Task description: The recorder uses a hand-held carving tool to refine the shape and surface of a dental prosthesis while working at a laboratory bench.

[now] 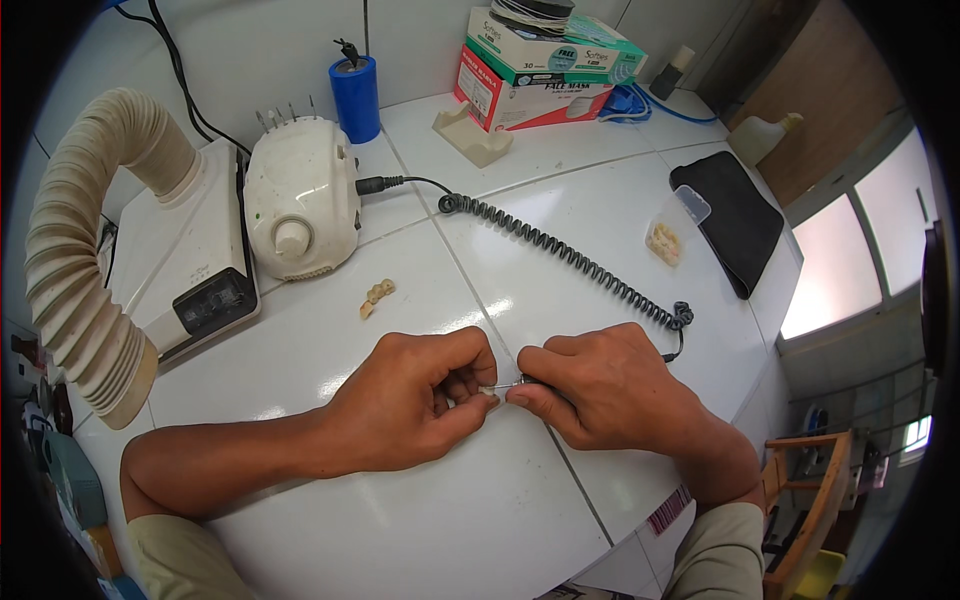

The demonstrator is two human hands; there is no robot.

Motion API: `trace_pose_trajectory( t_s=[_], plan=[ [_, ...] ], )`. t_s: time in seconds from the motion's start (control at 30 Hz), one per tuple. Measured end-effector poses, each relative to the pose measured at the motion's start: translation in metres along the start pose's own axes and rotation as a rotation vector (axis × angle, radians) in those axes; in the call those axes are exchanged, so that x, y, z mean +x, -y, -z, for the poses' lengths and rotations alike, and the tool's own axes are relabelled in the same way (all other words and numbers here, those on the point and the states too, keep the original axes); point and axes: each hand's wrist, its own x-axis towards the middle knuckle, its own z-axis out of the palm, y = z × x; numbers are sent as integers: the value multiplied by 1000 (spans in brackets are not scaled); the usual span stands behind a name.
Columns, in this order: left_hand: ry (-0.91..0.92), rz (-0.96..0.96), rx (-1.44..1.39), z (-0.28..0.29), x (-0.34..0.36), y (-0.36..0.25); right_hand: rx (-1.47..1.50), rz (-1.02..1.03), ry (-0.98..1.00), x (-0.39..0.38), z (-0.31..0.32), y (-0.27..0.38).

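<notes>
Close together over the tiled white tabletop (330,540), my two hands meet near the middle. My right hand (615,390) is closed around a rotary handpiece (526,379), most of which its fingers cover. A thin metal bur (506,385) points left from it. Between the curled fingertips of my left hand (415,395) is a small whitish piece (488,396), mostly hidden, with the bur's tip at it. Whether they touch, I cannot tell. A black coiled cord (560,248) runs from the white control unit (300,190) toward my right hand.
Tooth-coloured dental pieces (377,293) lie beyond my left hand. A ribbed suction hose (80,230) arches at left. Farther back are a blue cylinder (355,98) and stacked mask boxes (540,85). At right sit a small clear box (664,240) and a black pouch (735,215).
</notes>
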Motion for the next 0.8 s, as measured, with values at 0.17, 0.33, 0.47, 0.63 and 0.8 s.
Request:
trace_pose_trajectory(
  t_s=[0.17,0.33,0.47,0.63,0.8],
  plan=[
    [7,2,12,0,0,0,0,16,6,0,0,-1],
    [8,12,8,0,0,-2,-5,-3,20,0,1,0],
    [3,20,-4,-1,0,-3,-19,17,5,0,0,1],
    [24,10,22,-1,0,-3,-26,30,1,0,-1,0],
    [-5,5,15,-1,1,-2,-44,19,-66,0,-8,-3]
  ],
)
